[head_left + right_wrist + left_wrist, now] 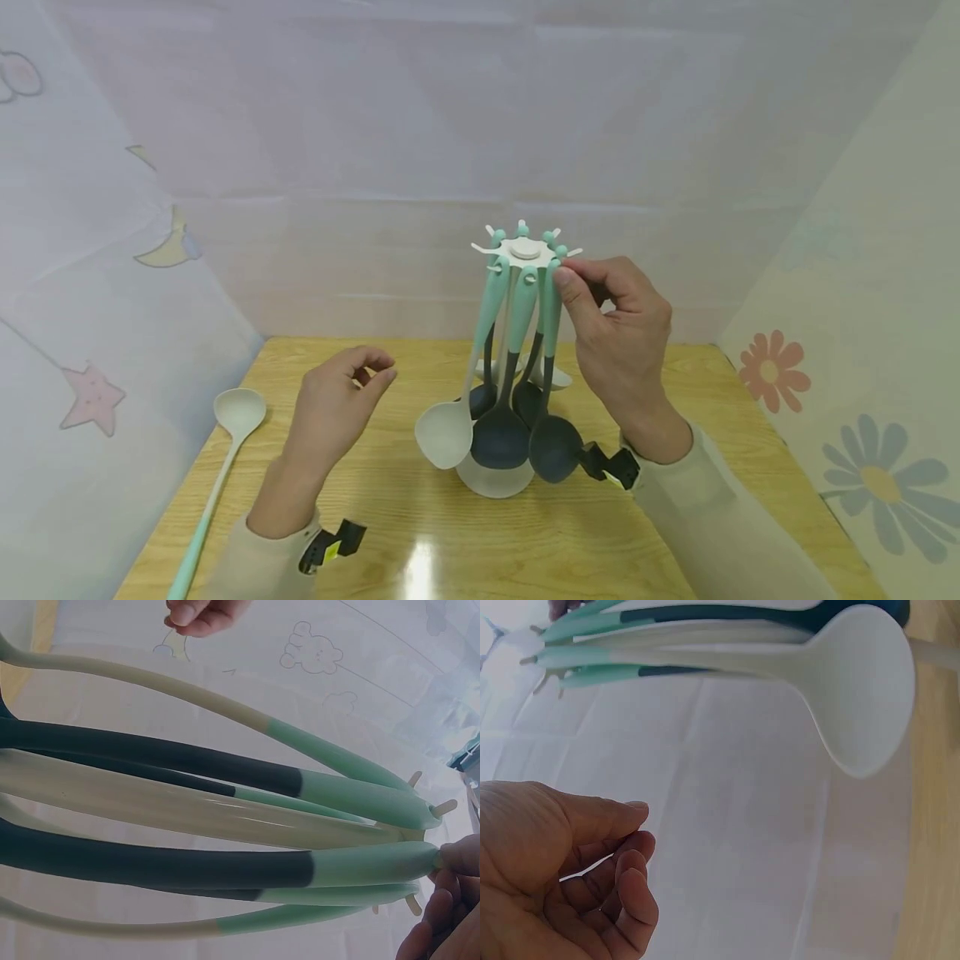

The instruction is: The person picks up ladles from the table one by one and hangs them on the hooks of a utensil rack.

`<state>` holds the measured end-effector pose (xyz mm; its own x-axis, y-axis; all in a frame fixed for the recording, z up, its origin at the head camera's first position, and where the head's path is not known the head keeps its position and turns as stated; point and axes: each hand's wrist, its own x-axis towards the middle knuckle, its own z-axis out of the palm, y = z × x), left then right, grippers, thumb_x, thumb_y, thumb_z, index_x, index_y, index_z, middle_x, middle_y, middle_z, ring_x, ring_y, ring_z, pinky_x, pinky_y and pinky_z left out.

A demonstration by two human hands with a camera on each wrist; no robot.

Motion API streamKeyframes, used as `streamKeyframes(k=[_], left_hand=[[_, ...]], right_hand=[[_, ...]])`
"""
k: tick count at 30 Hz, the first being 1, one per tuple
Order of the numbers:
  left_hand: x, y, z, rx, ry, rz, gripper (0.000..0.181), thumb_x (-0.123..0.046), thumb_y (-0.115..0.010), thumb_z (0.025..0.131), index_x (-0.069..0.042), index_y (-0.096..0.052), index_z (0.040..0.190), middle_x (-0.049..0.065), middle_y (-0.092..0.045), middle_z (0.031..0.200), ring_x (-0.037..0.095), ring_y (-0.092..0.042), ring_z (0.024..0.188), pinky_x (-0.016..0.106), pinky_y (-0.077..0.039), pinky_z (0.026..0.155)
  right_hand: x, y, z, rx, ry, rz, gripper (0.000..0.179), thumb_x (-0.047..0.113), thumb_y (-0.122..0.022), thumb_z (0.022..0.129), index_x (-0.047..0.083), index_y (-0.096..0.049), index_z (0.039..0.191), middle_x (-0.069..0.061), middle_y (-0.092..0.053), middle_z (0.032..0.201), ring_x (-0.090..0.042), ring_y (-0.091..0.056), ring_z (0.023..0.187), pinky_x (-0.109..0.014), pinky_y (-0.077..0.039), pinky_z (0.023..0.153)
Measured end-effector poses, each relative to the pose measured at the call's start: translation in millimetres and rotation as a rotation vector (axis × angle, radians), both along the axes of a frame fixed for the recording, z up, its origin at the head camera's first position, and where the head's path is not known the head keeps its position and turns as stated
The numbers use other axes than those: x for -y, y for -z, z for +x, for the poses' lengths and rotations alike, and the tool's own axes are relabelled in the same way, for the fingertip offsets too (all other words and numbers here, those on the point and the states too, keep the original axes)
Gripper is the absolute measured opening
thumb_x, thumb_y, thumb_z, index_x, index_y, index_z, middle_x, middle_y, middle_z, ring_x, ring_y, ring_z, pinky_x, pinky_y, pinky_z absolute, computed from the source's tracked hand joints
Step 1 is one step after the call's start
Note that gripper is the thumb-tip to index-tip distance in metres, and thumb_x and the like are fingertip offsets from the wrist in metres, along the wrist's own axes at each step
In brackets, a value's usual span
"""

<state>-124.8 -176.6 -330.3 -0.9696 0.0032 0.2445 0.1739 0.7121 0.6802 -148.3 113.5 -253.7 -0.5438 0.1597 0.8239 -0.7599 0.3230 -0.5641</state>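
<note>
A white utensil rack [495,483] stands on the table, with several green-handled utensils hung from the hooks of its top. My right hand [615,333] is at the rack's right side, thumb and forefinger pinching the top end of the green handle of a dark ladle [555,450]. In the right wrist view, the fingertips [459,855] are right at that handle's hook end. Beside it hang another dark ladle [500,437] and a cream ladle [444,435]. My left hand [337,408] hovers left of the rack, fingers loosely curled, holding nothing.
Another cream ladle [240,410] with a green handle lies along the left edge of the wooden table [397,533]. More dark and cream utensil heads hang behind the front ones. Printed paper walls enclose the table at the back and both sides.
</note>
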Motion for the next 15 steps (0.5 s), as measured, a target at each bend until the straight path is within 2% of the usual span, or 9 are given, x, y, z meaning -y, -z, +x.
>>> streamKeyframes(k=[4, 11, 15], left_hand=[[34.1, 10.5, 4.7, 0.091, -0.028, -0.113, 0.014, -0.024, -0.066, 0.106, -0.013, -0.073, 0.111, 0.003, -0.07, 0.094, 0.018, -0.056, 0.071, 0.032, -0.045, 0.059], [101.2, 39.3, 14.9, 0.269, 0.002, -0.302, 0.014, -0.016, -0.063, 0.106, -0.003, -0.07, 0.109, 0.01, -0.074, 0.1, 0.017, -0.056, 0.065, 0.035, -0.046, 0.057], [143.9, 54.6, 16.3, 0.448, -0.042, -0.379, 0.014, -0.014, -0.06, 0.106, -0.002, -0.067, 0.105, 0.007, -0.07, 0.089, 0.022, -0.059, 0.071, 0.041, -0.049, 0.062]], right_hand=[[1.9, -0.5, 1.0, 0.0, -0.007, -0.007, 0.005, -0.004, -0.076, 0.094, -0.004, -0.079, 0.098, 0.008, -0.07, 0.088, -0.007, -0.057, 0.07, -0.02, -0.046, 0.066], [5.1, -0.1, 1.3, -0.004, -0.022, -0.012, 0.005, -0.005, -0.076, 0.093, -0.005, -0.079, 0.097, 0.005, -0.07, 0.086, -0.008, -0.056, 0.069, -0.02, -0.045, 0.066], [5.9, -0.2, 2.2, -0.007, -0.029, -0.009, 0.005, -0.005, -0.076, 0.093, -0.005, -0.078, 0.097, 0.005, -0.069, 0.085, -0.008, -0.056, 0.068, -0.02, -0.045, 0.065]])
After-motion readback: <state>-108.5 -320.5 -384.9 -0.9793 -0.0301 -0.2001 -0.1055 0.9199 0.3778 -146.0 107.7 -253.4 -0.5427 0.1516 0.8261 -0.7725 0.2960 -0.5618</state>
